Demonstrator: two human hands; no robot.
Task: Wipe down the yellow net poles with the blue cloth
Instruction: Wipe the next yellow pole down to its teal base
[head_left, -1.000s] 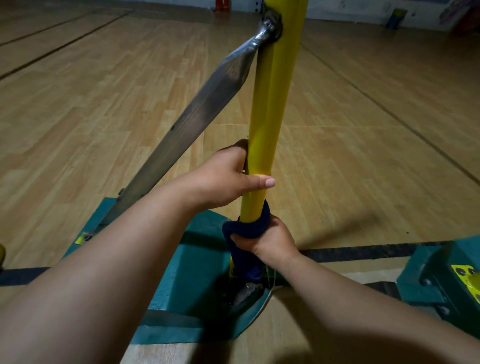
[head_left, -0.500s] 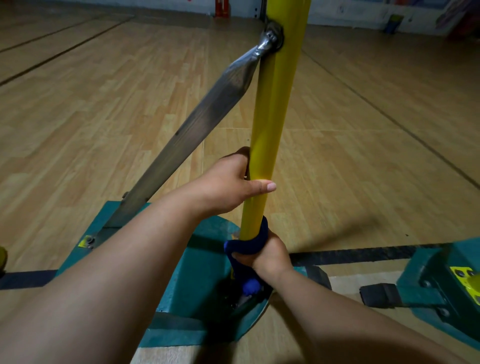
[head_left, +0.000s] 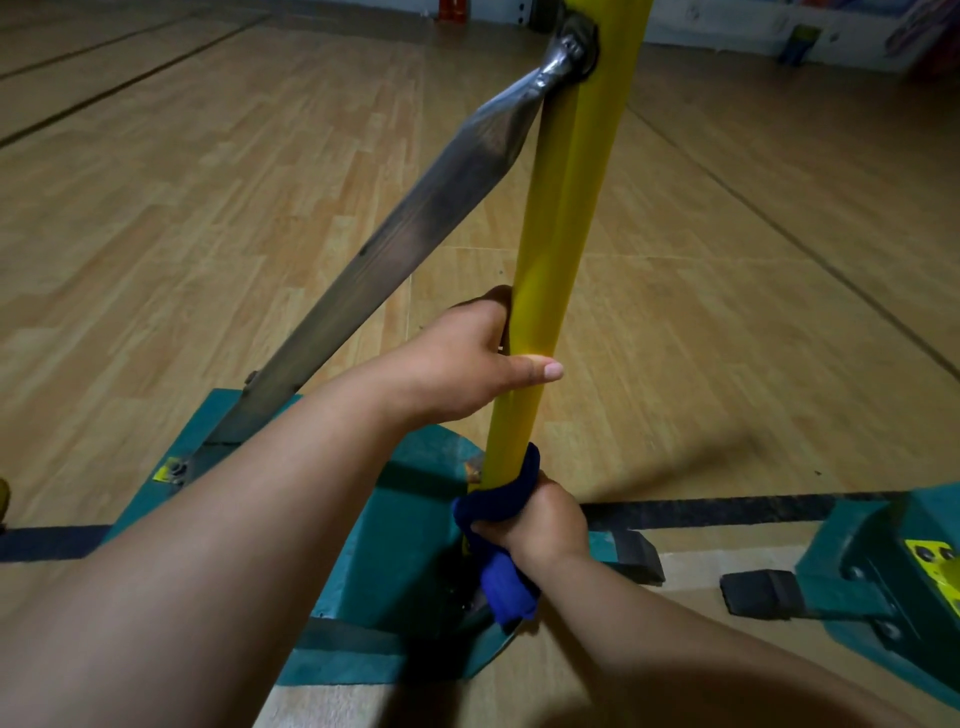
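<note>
The pole is gripped mid-shaft by the left hand (thumb across); the cloth is clenched around its foot by the right hand, above the base.

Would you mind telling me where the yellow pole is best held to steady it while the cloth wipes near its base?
Probably the bare round shaft of the yellow pole, above the blue cloth and below the grey brace joint. Come from the left, as the left hand does, fingers wrapping it; the right hand works lower.
</note>
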